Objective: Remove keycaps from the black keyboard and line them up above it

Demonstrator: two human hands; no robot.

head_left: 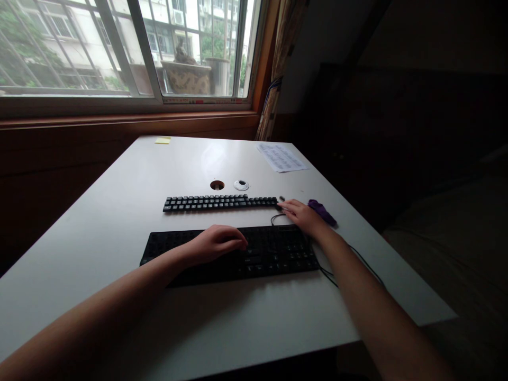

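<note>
Black keyboard (257, 254) sits right under the left hand (217, 243), flat on the white tabletop (99, 222), long side facing the person. Caps show to the right of that hand; the area to its left is too dark to read. Left hand: fingers curled over the middle of the board, can't tell if they pinch anything. Black cable (369, 267) runs on the tabletop to the right of the right forearm.

Right hand (301, 214) is farther out, past the board's right back corner. Fingertips at the right end of a block of keycaps (214, 202), laid out in rows just behind the board; can't tell if it grips one. One small loose piece (282, 198) lies just beyond those fingertips. Purple cloth (322, 212) just right of the right hand.

Beyond both hands: round hole (217, 185) with a white ring cover (241, 185) to its right. Printed paper (281, 157) is beyond the right hand, yellow sticky pad (162, 140) far off, left of the left hand. Farthest: curtain (273, 84), barred window (146, 53), planter (186, 78) behind the glass.
</note>
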